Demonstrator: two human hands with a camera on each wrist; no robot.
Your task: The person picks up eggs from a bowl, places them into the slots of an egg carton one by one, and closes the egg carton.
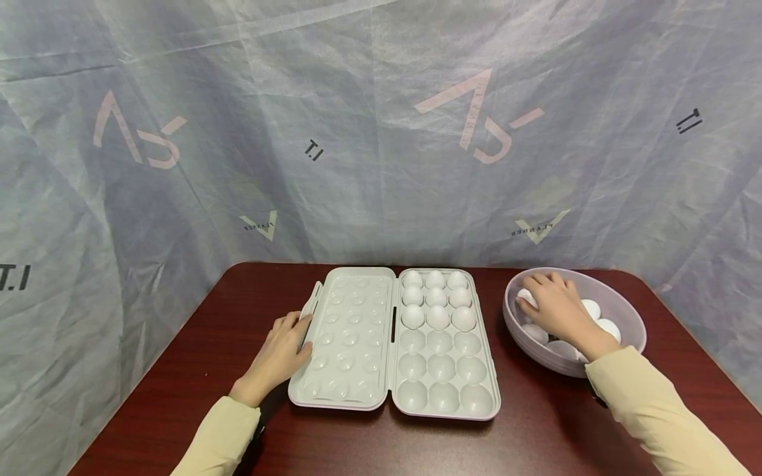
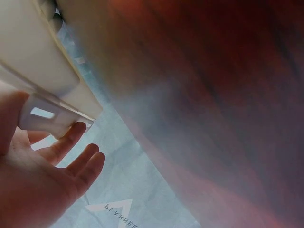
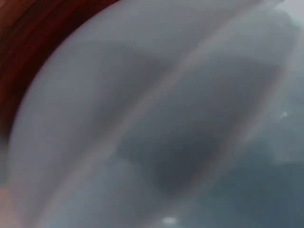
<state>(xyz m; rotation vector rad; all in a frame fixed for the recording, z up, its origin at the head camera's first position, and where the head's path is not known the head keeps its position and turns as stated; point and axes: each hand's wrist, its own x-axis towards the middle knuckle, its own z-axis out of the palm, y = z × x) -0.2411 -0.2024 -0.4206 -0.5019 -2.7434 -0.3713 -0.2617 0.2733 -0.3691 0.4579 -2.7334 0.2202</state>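
A: What writing can be read?

B: Only on the grey backdrop sheet (image 1: 381, 132) behind the table (image 1: 178, 370). It shows mirrored print: "T.I" in black at several spots, and a small word under a pale V mark that looks like "PLANNER" reversed. Large pink angular logos sit higher up. No label is readable on the tray or the bowl.

A: Where is the egg tray, and how does it lie?

B: The egg tray (image 1: 440, 370) lies opened flat in the middle of the dark red table. Its long axis runs from the person toward the backdrop. The hinge runs the same way, between the two halves. The lid (image 1: 348, 344) is the left half, dimples up. The right half holds nine white eggs (image 1: 437, 318) in its three far rows; the three near rows are bare cups.

A: And the hands?

B: The left hand (image 1: 280, 357) rests on the table, fingers straight, touching the lid's left edge by its latch tab (image 2: 45, 116). Its grip is spread and holds nothing. The right hand (image 1: 556, 307) reaches into the bowl (image 1: 631, 317), right of the tray, over more white eggs. Its fingertips curl down onto one egg (image 1: 526, 297) at the bowl's far left; I cannot tell if the grip has closed around it. The right wrist view is only a blur of bowl wall.
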